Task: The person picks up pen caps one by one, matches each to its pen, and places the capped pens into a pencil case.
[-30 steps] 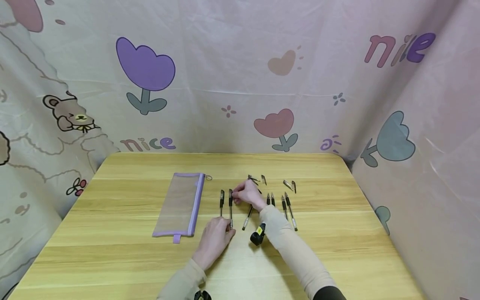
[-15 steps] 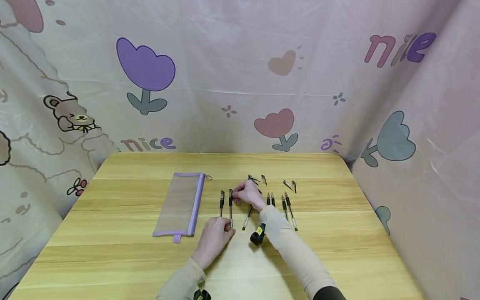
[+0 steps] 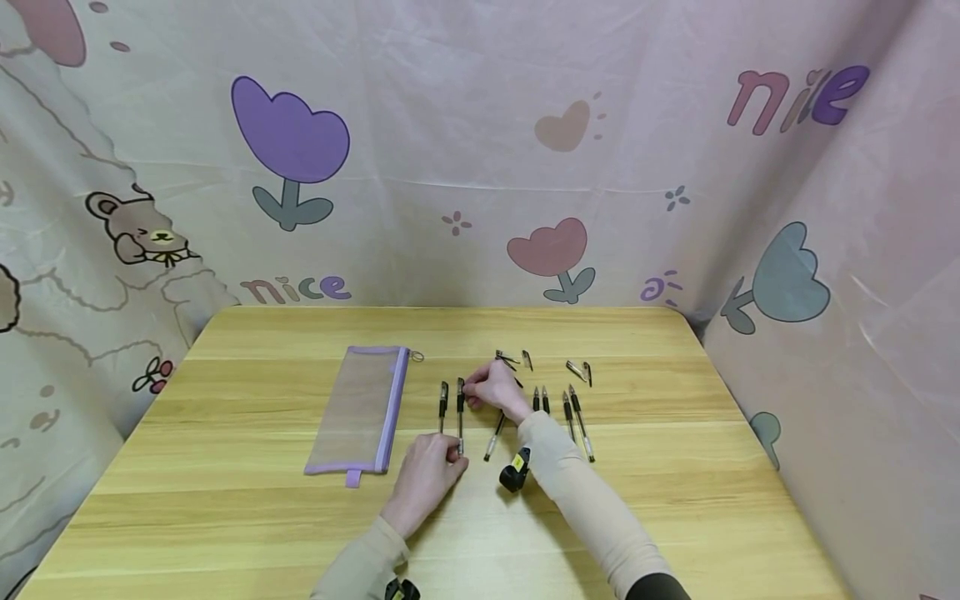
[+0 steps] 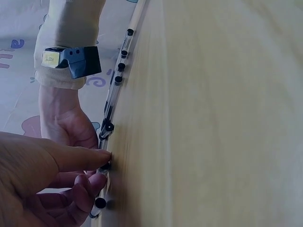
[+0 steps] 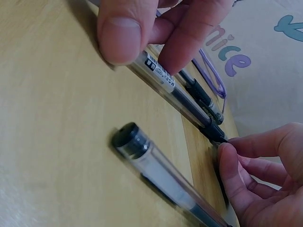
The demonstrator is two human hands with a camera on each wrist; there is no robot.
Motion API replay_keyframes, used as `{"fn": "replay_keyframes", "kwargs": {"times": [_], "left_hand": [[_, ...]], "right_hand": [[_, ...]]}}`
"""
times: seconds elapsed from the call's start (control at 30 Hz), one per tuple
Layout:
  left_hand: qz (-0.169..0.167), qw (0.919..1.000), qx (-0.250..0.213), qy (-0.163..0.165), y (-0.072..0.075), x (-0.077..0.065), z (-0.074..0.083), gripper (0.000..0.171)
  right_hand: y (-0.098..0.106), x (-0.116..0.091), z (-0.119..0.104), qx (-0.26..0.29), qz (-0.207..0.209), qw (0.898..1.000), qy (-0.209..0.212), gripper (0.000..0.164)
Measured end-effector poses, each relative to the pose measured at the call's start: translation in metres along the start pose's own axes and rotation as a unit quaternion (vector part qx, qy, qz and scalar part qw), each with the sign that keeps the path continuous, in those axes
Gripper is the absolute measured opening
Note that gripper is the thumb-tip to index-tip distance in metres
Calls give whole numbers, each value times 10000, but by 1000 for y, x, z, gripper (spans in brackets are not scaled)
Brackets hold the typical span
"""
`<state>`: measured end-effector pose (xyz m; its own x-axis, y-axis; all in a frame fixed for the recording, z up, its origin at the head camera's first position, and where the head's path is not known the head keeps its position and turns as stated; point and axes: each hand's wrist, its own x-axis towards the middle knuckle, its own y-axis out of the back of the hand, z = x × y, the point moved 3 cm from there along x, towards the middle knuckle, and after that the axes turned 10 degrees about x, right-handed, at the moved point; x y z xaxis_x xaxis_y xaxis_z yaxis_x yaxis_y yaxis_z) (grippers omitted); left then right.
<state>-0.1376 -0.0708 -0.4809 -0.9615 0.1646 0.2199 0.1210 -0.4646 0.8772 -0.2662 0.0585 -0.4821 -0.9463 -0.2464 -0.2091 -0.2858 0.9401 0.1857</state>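
Left hand: thumb and fingers closed in a pinch on the tail of the held pen. Right hand: fingertips pinched together on the same pen's far end, at its cap. The fingers leave no gap; the pen lies lengthwise between both hands, close over the table.

Work in hand looks like putting caps on pens. Progress, as judged from the layout:

Done: one finished pen, cap on, just left of the right fingertips, its tail running behind the left fingers.

In hand: the held pen. Cap appears to be over the tip; whether it is pressed fully home cannot be told, the right fingertips cover the join.

Left: four bare pens, right of the right fingers, tips pointing away from the person; two are partly behind the right wrist. One more, the middle pen, runs under the right hand from just right of the left fingers; its tip end is mostly hidden, so bare or not is unsure, probably bare.

Loose caps lie beyond the right fingers: a crossed cluster and a single nearest, two more farther right. Exact count in the cluster unclear.

Pouch lies flat, well left of the right fingers and beyond the left; the pens noted above all lie outside it. My estimate: early stage, more pens waiting than finished.
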Motion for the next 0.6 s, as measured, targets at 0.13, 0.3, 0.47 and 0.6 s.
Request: {"fn": "replay_keyframes", "kwargs": {"times": [0.13,0.3,0.47,0.6], "left_hand": [[53,10000,58,-33,1,1,-1,24],[46,10000,57,-28,1,3,-2,22],[49,10000,84,-9,0,5,-3,19],[69,9999,137,-23,0,6,-3,22]], "right_hand": [[0,0,0,26,5,10000,-22,10],[-1,1,1,-29,52,10000,-27,10],[-2,3,2,42,102,9999,-77,10],[-2,4,1,167,123,9997,-127,11]]}}
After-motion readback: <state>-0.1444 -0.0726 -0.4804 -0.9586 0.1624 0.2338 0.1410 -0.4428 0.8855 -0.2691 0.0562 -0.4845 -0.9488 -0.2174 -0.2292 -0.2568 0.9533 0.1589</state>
